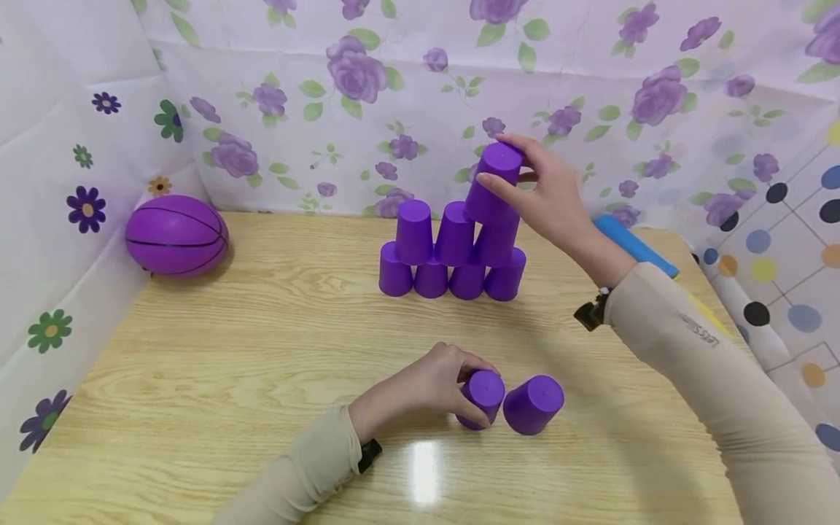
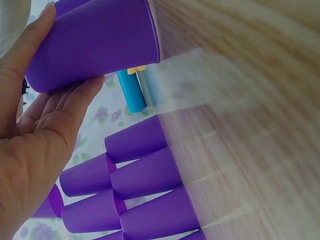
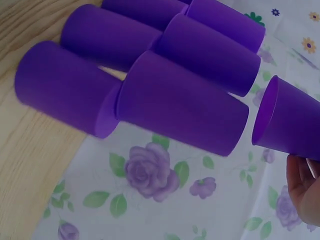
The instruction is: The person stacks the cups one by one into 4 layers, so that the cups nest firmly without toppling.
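Note:
Upside-down purple cups form a stack, with several in the bottom row (image 1: pixel 430 281) and three in the second row (image 1: pixel 415 233). My right hand (image 1: pixel 547 193) holds another purple cup (image 1: pixel 496 182), mouth down, over the right part of the second row. A gap between this cup (image 3: pixel 290 117) and the cups beneath shows in the right wrist view. Nearer the table's front, my left hand (image 1: pixel 436 379) grips an upside-down purple cup (image 1: pixel 484 394) between thumb and fingers. Just right of it stands one more purple cup (image 1: pixel 534 405), untouched.
A purple ball (image 1: pixel 177 235) with black lines sits at the table's back left. Behind my right forearm lies a blue cylinder (image 1: pixel 633 244), with something yellow (image 1: pixel 712 313) near it. Flowered cloth (image 1: pixel 354 131) hangs behind the wooden table (image 1: pixel 230 379).

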`<state>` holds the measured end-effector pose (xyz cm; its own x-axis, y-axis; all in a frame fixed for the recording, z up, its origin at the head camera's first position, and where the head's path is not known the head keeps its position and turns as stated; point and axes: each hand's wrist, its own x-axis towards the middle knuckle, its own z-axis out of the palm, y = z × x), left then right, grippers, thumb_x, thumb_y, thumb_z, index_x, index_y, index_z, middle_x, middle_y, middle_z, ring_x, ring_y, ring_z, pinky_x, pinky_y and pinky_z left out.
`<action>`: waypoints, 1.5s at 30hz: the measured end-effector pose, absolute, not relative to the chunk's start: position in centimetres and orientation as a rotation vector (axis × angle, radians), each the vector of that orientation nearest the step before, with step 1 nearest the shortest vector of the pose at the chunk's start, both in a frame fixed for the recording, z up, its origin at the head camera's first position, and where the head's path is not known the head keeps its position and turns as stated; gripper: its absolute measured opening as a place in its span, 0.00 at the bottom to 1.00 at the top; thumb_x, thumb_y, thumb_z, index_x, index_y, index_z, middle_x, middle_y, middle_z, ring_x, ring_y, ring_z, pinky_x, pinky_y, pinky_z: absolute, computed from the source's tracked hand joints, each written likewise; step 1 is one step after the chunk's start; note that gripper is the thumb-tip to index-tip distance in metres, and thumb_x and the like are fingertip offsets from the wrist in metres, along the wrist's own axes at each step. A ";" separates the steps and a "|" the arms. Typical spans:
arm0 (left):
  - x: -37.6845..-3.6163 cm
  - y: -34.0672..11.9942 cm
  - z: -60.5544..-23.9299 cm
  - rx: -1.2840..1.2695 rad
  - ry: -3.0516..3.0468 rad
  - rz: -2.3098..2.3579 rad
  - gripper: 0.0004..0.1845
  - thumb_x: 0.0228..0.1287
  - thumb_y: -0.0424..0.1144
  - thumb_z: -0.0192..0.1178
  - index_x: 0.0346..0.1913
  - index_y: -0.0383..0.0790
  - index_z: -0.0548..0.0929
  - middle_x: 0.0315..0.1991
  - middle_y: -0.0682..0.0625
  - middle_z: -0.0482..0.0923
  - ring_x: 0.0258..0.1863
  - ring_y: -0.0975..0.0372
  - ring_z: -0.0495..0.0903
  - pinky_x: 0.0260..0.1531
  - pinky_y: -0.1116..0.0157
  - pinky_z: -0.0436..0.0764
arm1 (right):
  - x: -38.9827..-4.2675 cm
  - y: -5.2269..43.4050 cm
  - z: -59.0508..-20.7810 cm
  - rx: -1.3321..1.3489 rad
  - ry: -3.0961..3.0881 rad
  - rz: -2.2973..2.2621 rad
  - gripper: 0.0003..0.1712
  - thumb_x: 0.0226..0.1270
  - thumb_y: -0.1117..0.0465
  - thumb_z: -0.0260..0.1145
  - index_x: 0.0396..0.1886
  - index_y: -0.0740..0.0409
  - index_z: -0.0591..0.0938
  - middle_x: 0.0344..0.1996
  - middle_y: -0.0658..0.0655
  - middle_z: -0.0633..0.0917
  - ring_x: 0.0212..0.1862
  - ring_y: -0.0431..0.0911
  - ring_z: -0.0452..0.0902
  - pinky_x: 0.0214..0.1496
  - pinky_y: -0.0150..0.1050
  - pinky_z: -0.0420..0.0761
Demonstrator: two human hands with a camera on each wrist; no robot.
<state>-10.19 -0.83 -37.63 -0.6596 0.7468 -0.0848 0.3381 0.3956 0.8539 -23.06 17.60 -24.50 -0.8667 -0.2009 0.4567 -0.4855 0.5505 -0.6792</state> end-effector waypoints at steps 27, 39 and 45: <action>-9.9 -1.0 -37.6 0.941 2.167 1.225 0.29 0.35 0.38 0.79 0.46 0.40 0.83 0.40 0.53 0.85 0.40 0.74 0.80 0.43 0.80 0.77 | -24.4 16.4 -24.8 0.497 -2.564 1.278 0.35 0.59 0.47 0.67 0.65 0.51 0.68 0.51 0.55 0.79 0.46 0.47 0.78 0.48 0.39 0.80; -10.2 -1.1 -38.0 0.949 2.153 1.232 0.29 0.35 0.39 0.79 0.47 0.39 0.83 0.41 0.53 0.84 0.41 0.74 0.80 0.43 0.80 0.77 | -24.2 17.0 -25.2 0.471 -2.626 1.183 0.47 0.57 0.41 0.66 0.72 0.44 0.55 0.58 0.54 0.75 0.56 0.46 0.73 0.58 0.42 0.73; -10.1 -1.1 -38.5 0.953 2.119 1.312 0.29 0.35 0.37 0.78 0.48 0.39 0.82 0.42 0.51 0.84 0.42 0.72 0.80 0.46 0.79 0.76 | -22.8 18.3 -25.4 0.429 -2.625 1.171 0.50 0.56 0.40 0.66 0.73 0.42 0.51 0.64 0.51 0.68 0.66 0.44 0.62 0.66 0.41 0.63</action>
<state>-10.13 -1.11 -38.47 -0.6487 0.7604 -0.0305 0.3116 0.3020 0.9009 -22.79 18.29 -25.43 -0.9294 -0.1691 0.3281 -0.3572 0.6366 -0.6835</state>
